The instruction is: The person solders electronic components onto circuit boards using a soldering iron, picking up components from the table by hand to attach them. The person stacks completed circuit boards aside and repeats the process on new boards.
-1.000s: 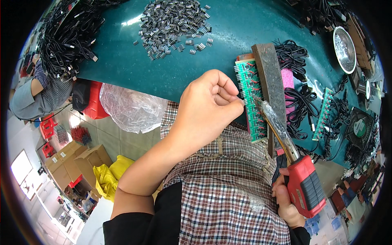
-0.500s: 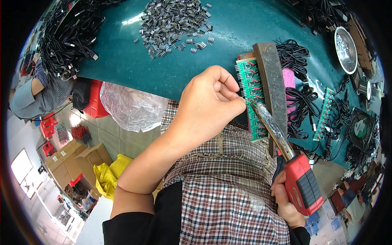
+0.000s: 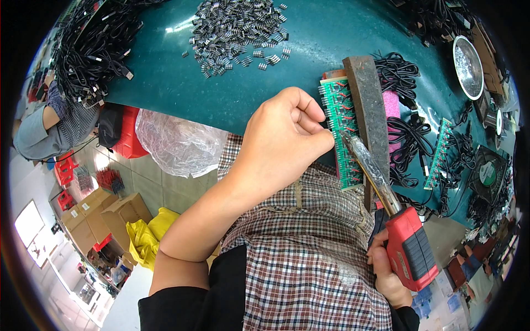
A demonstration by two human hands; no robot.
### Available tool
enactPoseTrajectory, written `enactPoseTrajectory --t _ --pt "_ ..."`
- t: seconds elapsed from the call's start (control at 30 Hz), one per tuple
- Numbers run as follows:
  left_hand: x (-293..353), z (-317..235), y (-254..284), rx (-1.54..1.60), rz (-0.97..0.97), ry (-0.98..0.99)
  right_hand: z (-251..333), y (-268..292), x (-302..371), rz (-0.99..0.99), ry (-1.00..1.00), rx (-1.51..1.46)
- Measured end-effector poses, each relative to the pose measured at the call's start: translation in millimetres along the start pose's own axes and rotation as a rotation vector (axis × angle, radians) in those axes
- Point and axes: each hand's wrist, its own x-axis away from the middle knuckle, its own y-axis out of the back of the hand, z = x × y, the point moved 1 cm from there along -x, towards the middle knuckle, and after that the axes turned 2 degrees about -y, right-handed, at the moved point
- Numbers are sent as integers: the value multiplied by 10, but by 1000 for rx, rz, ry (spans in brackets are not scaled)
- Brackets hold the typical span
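Observation:
My left hand [image 3: 287,140] is closed in a pinch at the left edge of a long green circuit board [image 3: 348,172]. What its fingertips hold, if anything, is hidden. My right hand [image 3: 391,278] is wrapped round the red and black handle of a soldering iron [image 3: 408,248]. The iron slants up and left, its tip over the middle of the board, close to my left fingertips. I cannot tell if the tip touches. Short red wires and rows of pins show on the board. A dark rectangular bar [image 3: 369,105] lies along its right side.
Small black connectors [image 3: 237,33] are heaped at the far middle of the green table [image 3: 160,77]. Black cables [image 3: 94,55] pile up at far left, more [image 3: 408,135] at right. A second board strip [image 3: 438,154], a metal bowl [image 3: 467,66] and a small fan [image 3: 487,174] stand right.
The soldering iron's tip has shifted slightly up and right over the board. My left hand has barely moved and keeps its pinch.

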Motion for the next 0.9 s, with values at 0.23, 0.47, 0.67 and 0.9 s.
enactPoseTrajectory --t 0.23,0.47,0.67,0.9 --pt "-7 9 1 -5 6 9 -28 10 10 30 27 56" --pt "-4 8 -3 10 7 4 -44 6 24 23 22 37" --pt "-8 14 -7 5 -1 -6 -71 -1 41 -5 62 40" --pt "-2 13 -9 -5 -5 -2 -50 15 23 34 62 17"
